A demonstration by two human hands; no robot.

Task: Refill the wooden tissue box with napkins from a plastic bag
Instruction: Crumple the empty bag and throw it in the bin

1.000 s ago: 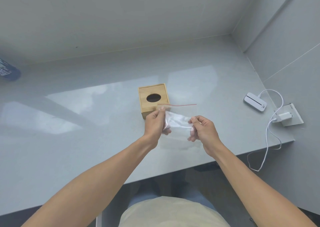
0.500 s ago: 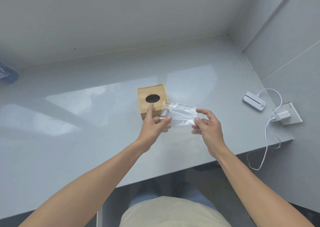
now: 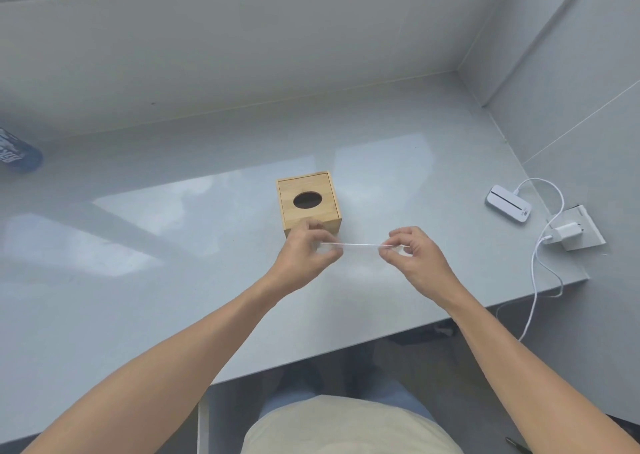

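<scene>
A small wooden tissue box (image 3: 323, 186) with an oval hole in its lid stands in the middle of the grey table (image 3: 173, 280). Just in front of it I hold a clear plastic bag (image 3: 356, 245), seen edge-on as a thin strip stretched between my hands. My left hand (image 3: 304, 256) pinches its left end, close against the box's front face. My right hand (image 3: 412, 256) pinches its right end. I cannot make out any napkins inside the bag from this angle.
A white device (image 3: 507, 208) with a cable lies at the right, next to a white charger (image 3: 568, 233) plugged into a socket plate. A dark blue bottle (image 3: 17, 152) lies at the far left edge. Walls close off the back and right.
The bag hung upright facing me, then tilted over; it now lies flat and edge-on, pulled taut. My hands have moved further apart and slightly lower.
</scene>
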